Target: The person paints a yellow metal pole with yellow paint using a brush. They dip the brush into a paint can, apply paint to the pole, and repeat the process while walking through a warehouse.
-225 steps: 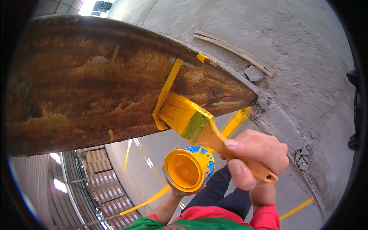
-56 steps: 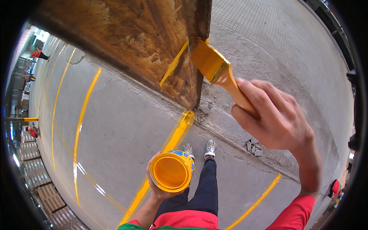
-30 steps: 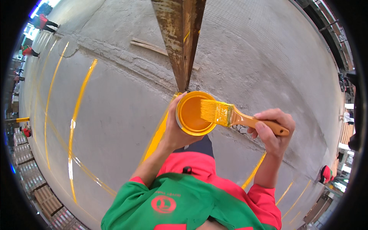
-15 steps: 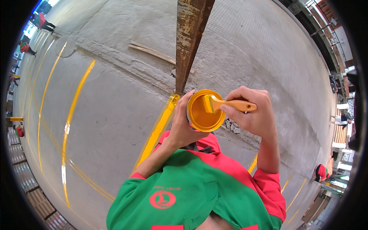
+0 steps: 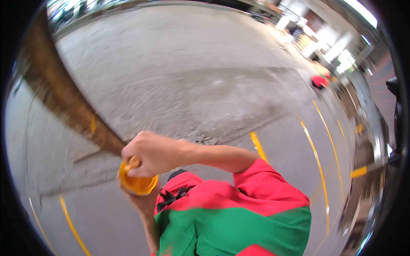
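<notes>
A round can of yellow-orange paint stands low and left of centre in front of my body. My left hand is wrapped round its side from below, partly hidden by it. Above the rim, my right hand is closed on the wooden handle of a paintbrush. The brush's bristles are hidden behind that hand and inside the can. My right forearm reaches leftward across my red and green clothing.
A rusty metal post rises on the left, close to my hands. Yellow lines mark the grey floor on both sides, beside rough broken concrete. A person in red and green is far off at upper right.
My view has turned right, blurring the picture. The post has shifted left in view, and the can with both hands now shows lower left. The right hand has turned over the brush.
</notes>
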Demonstrator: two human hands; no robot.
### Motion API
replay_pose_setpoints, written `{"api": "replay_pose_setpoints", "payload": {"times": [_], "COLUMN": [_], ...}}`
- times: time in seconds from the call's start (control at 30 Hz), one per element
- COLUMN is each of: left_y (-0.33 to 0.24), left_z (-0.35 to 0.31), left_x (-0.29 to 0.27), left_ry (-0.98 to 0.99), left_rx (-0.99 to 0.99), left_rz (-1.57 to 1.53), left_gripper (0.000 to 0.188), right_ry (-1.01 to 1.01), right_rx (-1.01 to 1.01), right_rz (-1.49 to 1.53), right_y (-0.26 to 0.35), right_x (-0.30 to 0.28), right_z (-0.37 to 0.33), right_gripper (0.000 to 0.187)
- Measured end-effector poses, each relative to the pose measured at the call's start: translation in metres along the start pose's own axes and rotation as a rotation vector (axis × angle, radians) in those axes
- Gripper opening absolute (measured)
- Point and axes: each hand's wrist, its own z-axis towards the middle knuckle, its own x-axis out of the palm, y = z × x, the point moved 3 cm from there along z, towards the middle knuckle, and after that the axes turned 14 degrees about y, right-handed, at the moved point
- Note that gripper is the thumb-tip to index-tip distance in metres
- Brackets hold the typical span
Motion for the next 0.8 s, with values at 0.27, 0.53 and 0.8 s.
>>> {"api": "replay_pose_setpoints", "payload": {"times": [0.27, 0.53, 0.8], "left_y": [0.014, -0.01, -0.005], "left_z": [-0.012, -0.001, 0.003], "left_x": [0.003, 0.011, -0.006], "left_ry": [0.049, 0.075, -0.03], "left_rx": [0.0, 0.079, 0.057], "left_rz": [-0.007, 0.066, 0.105], "left_gripper": [0.111, 0.097, 0.102], "right_ry": [-0.187, -0.295, -0.24], "right_rx": [0.094, 0.269, 0.321], "right_rz": [0.194, 0.389, 0.144], "right_y": [-0.002, -0.004, 0.004], "right_x": [-0.029, -0.025, -0.019], "right_z": [-0.056, -0.062, -0.037], "right_gripper": [0.019, 0.013, 0.01]}}
